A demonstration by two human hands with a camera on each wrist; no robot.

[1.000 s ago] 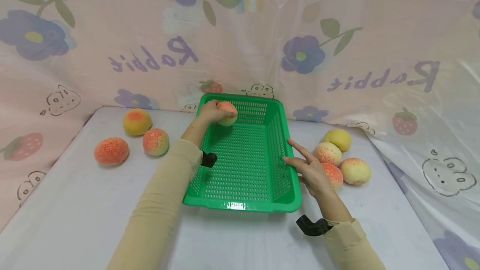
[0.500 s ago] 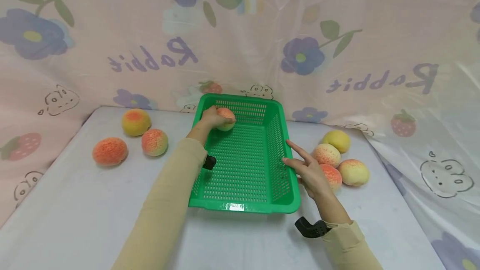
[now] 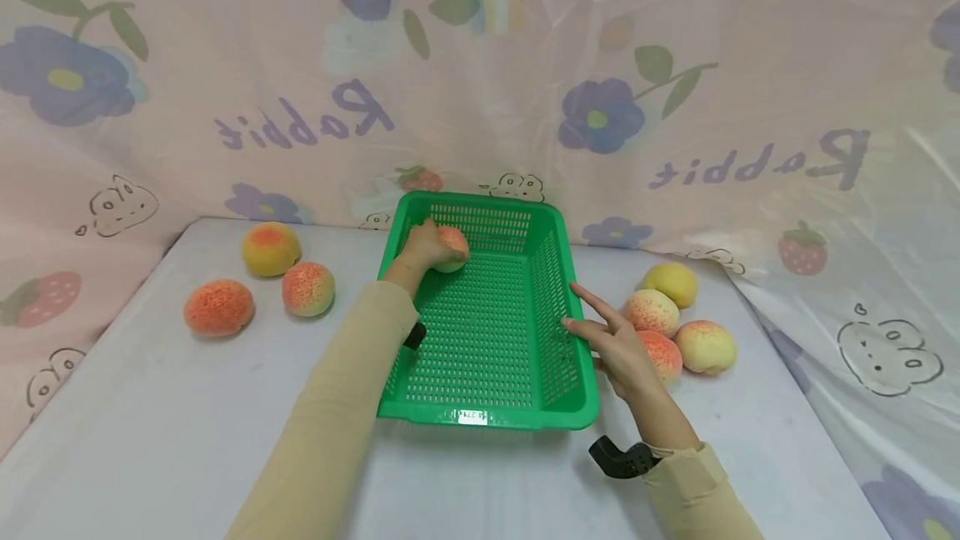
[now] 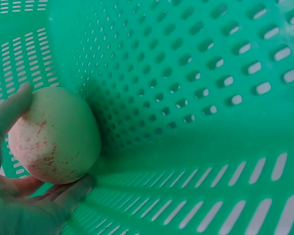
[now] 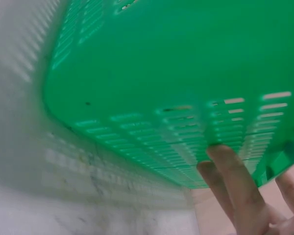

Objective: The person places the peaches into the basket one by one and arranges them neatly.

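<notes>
In the head view my left hand (image 3: pixel 426 245) reaches inside the green plastic basket (image 3: pixel 487 417), at its far left corner, and grips a pale peach with a red blush (image 3: pixel 452 250). The left wrist view shows thumb and fingers around opposite sides of that peach (image 4: pixel 59 134), low near the basket's slotted wall. My right hand (image 3: pixel 621 348) holds the basket's right side. Fingertips lie across the rim there, and in the right wrist view two fingers (image 5: pixel 235 181) rest against the slotted outer wall.
On the table (image 3: pixel 187 423) left of the basket lie an orange-red peach (image 3: pixel 219 307), a yellow one (image 3: pixel 271 249) and a speckled one (image 3: pixel 308 289). Several more, including a yellow peach (image 3: pixel 671 284), cluster beside the right hand. A printed curtain (image 3: pixel 480 90) hangs behind.
My left hand has lowered the peach slightly, further into the basket's far left corner. The right hand stays at the basket's right rim.
</notes>
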